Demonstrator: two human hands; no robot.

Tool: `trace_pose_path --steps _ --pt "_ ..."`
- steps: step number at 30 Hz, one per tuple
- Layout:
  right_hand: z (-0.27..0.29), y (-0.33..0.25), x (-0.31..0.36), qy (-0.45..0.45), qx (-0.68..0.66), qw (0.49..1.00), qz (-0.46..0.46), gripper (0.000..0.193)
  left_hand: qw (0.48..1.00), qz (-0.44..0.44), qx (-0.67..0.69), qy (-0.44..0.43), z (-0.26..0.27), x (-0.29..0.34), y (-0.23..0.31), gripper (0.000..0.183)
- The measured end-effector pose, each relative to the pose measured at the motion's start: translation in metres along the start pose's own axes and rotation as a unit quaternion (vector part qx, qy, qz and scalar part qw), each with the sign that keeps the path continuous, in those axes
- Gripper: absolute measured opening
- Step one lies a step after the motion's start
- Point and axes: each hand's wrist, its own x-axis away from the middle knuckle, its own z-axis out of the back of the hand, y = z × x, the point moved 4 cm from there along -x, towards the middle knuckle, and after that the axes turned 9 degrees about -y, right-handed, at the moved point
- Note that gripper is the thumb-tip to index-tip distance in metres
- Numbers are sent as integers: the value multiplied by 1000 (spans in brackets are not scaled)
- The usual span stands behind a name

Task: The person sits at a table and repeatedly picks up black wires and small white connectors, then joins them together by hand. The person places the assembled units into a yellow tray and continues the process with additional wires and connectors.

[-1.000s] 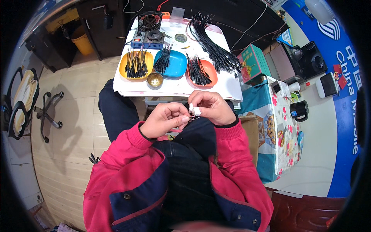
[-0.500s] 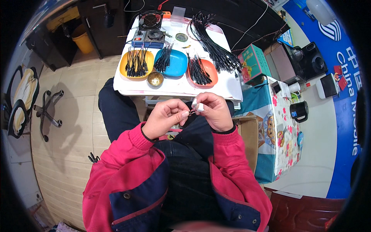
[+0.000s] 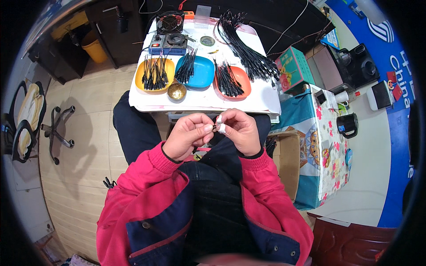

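Note:
Over my lap, just in front of the table edge, my left hand point(image 3: 190, 135) pinches a short black cable point(image 3: 214, 127) between thumb and forefinger. A dark end of it seems to hang below that hand. My right hand point(image 3: 242, 134), with white wraps on the thumb and forefinger tips, closes on the cable's thin wire end, so the fingertips of both hands nearly touch. The fingers hide most of the cable. Beyond them lie a yellow tray point(image 3: 140, 78), a blue tray point(image 3: 208, 80) and an orange tray point(image 3: 245, 80), each with several black cables.
On the white table point(image 3: 195, 103) stand a small metal bowl point(image 3: 177, 92), a blue heating device point(image 3: 167, 45) and a fan point(image 3: 170, 23). A big bundle of black cables point(image 3: 248, 48) lies at the right. An open cardboard box point(image 3: 289, 162) sits beside my right leg.
Both hands have shifted slightly left, and the right fingertips have drawn closer to the left ones around the wire end. The view has also moved a little.

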Motion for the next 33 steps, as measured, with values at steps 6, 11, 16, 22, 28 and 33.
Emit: trace_pose_path --steps 6,11,16,22,28,33 --pt "15 20 -7 -5 -84 996 -22 13 996 38 -77 -10 8 -6 -3 19" --pt "7 49 -11 -32 -389 910 -139 17 987 -16 -140 77 23 -15 -10 16" --pt "62 57 -33 21 -164 976 -144 22 992 -7 -99 76 40 -26 -8 17" --pt "180 48 -90 226 547 805 -50 10 974 -15 -127 188 54 -38 -4 17" --pt "201 77 -114 160 669 702 -185 14 970 -27 -122 207 61 -40 -1 16" --pt "198 62 -112 277 653 691 -142 16 968 -53 -118 213 61 -36 -2 17"
